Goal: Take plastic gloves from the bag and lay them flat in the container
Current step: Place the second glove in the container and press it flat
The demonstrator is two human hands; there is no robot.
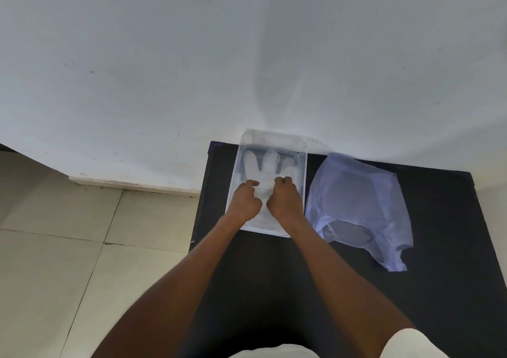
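Both my hands are down inside the clear plastic container [301, 182], which I take as my landmark on the black table [274, 275]. My left hand [245, 199] rests over the left half of the container's floor, fingers curled under with the forefinger stretched toward the middle, pressing on the plastic glove [267, 171] that lies spread on the bottom. My right hand [282, 197] sits over the right half, its knuckles bent and its fingertips pushed down on the same glove. Neither hand is wrapped around anything; both are loosely curled and press flat rather than pinch, as far as I can see. The glove's fingers fan out toward the container's far end, pale and translucent, and its cuff runs back beneath my palms toward the near rim. Just beside the container's right wall lies the thin bluish plastic bag [359, 209], crumpled and flattened on the table, its handles trailing toward the near side; whether more gloves remain inside it I cannot tell. Past the container's far end rises a white wall [192, 55], and off beyond its left side is a pale tiled floor [55, 248].
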